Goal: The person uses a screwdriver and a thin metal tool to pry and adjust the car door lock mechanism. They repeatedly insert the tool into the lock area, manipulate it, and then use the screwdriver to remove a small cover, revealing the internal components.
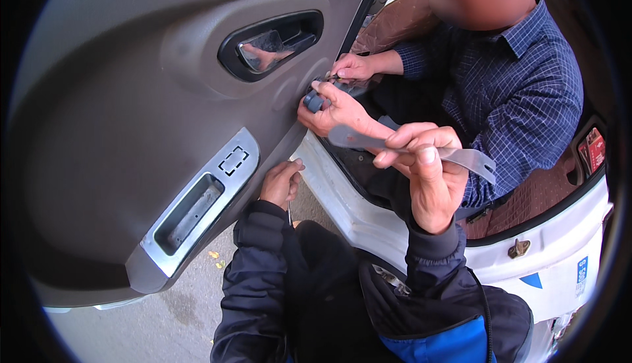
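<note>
My right hand (434, 185) is raised in front of the co-worker and pinches a flat metal pry tool (454, 155). One end of the tool is broad and rounded with a hole; the other bends down into a notched fork. Lower and to the left, my left hand (282, 182) is closed beside the edge of the car door panel (131, 132). Below its fingers a thin metal rod (289, 213) sticks out; the rest of it is hidden. The door panel is grey-brown, with a black inner handle (270, 43) and a silver armrest trim with a pull recess (197, 198).
A co-worker in a checked blue shirt (526, 93) sits in the door opening. Their hands (336, 109) hold a small grey round part (313, 102) near the door's edge. The white door sill (342, 198) runs between us, above grey pavement (191, 317).
</note>
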{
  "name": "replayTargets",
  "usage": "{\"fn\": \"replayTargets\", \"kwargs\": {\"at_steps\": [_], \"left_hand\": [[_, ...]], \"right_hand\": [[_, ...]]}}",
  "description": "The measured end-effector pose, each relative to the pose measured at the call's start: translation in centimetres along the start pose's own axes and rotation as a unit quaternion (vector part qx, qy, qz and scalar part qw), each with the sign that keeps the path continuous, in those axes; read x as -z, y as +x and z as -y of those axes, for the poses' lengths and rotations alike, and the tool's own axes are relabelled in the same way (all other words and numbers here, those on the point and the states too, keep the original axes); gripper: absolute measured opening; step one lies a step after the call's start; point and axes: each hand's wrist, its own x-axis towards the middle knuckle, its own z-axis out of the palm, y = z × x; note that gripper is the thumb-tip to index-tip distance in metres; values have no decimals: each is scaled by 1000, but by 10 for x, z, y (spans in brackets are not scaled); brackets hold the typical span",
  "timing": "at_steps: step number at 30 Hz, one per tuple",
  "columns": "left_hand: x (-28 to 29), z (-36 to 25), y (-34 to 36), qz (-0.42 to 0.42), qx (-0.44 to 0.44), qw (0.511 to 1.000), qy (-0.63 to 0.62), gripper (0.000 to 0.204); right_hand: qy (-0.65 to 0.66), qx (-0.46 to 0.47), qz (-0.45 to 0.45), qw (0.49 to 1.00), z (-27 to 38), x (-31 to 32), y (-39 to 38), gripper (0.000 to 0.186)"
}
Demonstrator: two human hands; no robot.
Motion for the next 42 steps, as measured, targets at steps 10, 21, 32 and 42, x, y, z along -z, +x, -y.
{"fn": "replayTargets", "kwargs": {"at_steps": [10, 21, 32, 42], "left_hand": [[-10, -8, -3, 4, 5, 1000, -23, 32], [-6, -5, -13, 186, 7, 980, -64, 44], [-11, -7, -9, 169, 37, 984, -39, 21], [-15, -5, -9, 154, 37, 987, -36, 22]], "right_hand": [[-10, -133, 41, 990, -36, 1, -28, 17], [-79, -198, 56, 975, -91, 5, -53, 28], [-62, -231, 121, 963, -107, 12, -62, 24], [-54, -236, 116, 963, -106, 18, -64, 24]]}}
